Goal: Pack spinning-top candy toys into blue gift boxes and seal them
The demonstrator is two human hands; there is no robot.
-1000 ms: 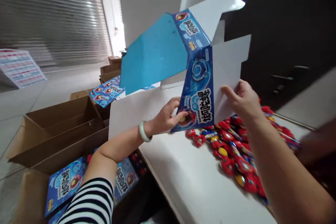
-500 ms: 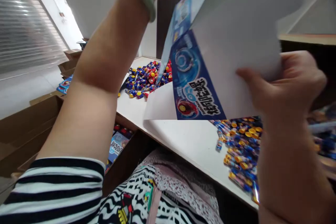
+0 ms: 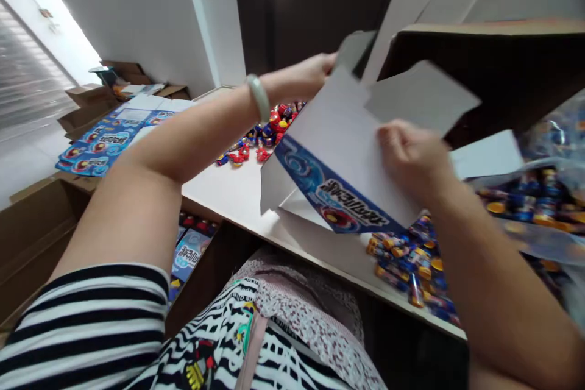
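Clothing [image 3: 91, 317] with black and white stripes is seen nearest, along the bottom. Beyond it, the partly folded carton [image 3: 338, 192] is held tilted above the near part of the white table [image 3: 219, 186], between the two hands, its white inside and a blue printed strip shown. Its right-hand panel is gripped by the right hand [image 3: 406, 149], the fingers curled in and the thumb laid against the white face. At its upper left, a raised flap is met by the left hand [image 3: 320, 70]; the fingertips are hidden and blurred, so how far that hand is closed cannot be told. A green bangle [image 3: 258, 99] is worn on the left wrist.

Blue-and-orange wrapped pieces [image 3: 411, 259] are heaped below the right hand, and similar ones are seen in a clear bag [image 3: 548, 237] at the right. Red and blue pieces [image 3: 278, 125] are piled beneath the left hand, farther back. Flat printed cartons [image 3: 109, 137] are stacked at the left; farther off, a dark door [image 3: 311, 0] is seen.
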